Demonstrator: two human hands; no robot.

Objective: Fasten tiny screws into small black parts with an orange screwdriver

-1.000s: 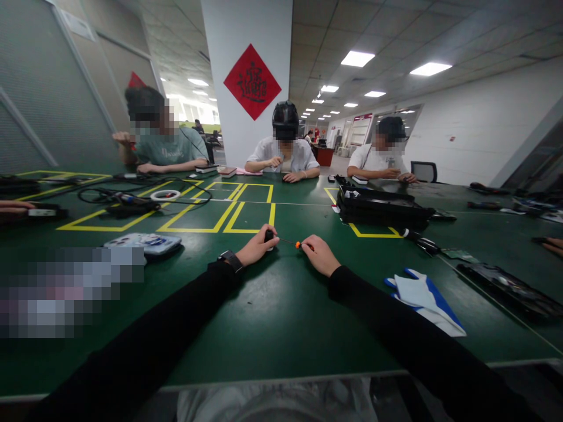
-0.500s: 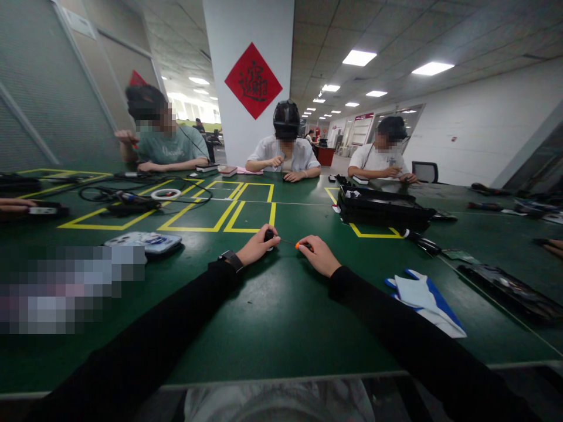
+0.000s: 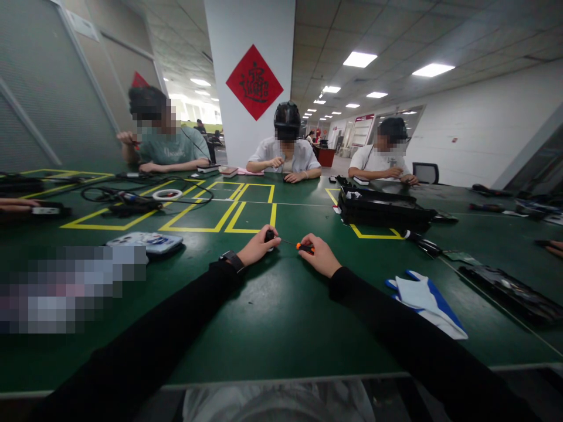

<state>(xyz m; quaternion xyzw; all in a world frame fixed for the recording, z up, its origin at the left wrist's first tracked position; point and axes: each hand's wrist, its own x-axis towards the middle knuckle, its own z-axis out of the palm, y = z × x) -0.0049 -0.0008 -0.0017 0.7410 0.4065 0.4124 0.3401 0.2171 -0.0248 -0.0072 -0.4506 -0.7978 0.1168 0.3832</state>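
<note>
In my right hand (image 3: 322, 254) is a screwdriver (image 3: 305, 248) with an orange and black handle, its thin shaft pointing left. My left hand (image 3: 258, 246) is closed round a small black cylindrical part (image 3: 270, 235) with a pale lower end. The shaft's tip reaches this part's side, though exact contact is too small to make out. Both hands are held low over the green table (image 3: 281, 316), near its middle. A dark watch sits on my left wrist.
Left of my hands lies a phone (image 3: 149, 242); to the right are a blue and white glove (image 3: 426, 302) and an opened black device (image 3: 510, 287). A black tray (image 3: 385, 208) stands farther back. Cables (image 3: 132, 202) lie at left. Several people sit across the table.
My right fingers have shifted slightly on the screwdriver, so more of its orange and black handle shows. My left hand stays in place; the view has moved a little.
</note>
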